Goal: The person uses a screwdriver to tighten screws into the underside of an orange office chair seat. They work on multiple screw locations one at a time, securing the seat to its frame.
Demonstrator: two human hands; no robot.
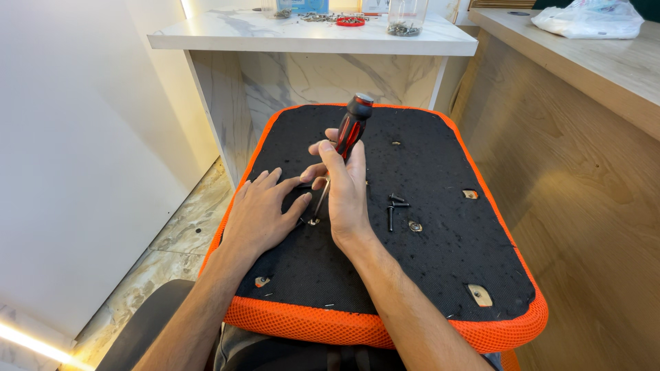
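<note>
Right now, head view: my right hand (346,196) has its fingers closed round a black-and-red screwdriver (349,135), tilted, tip down at a screw hole on the black seat underside (440,268). My left hand (265,209) lies flat, fingers spread, holding nothing. Loose black screws (394,206) lie just beside.

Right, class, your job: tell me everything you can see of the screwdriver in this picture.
The screwdriver has a thick black handle with red stripes and a red ring near its flat cap; it looks like plastic or rubber. A slim bare metal shaft runs down from it. It leans, cap up and away, tip down on the black underside of the seat at a small metal fitting. The right hand wraps the handle's lower part. The left hand lies flat beside the tip; whether it touches the shaft cannot be told.
</note>
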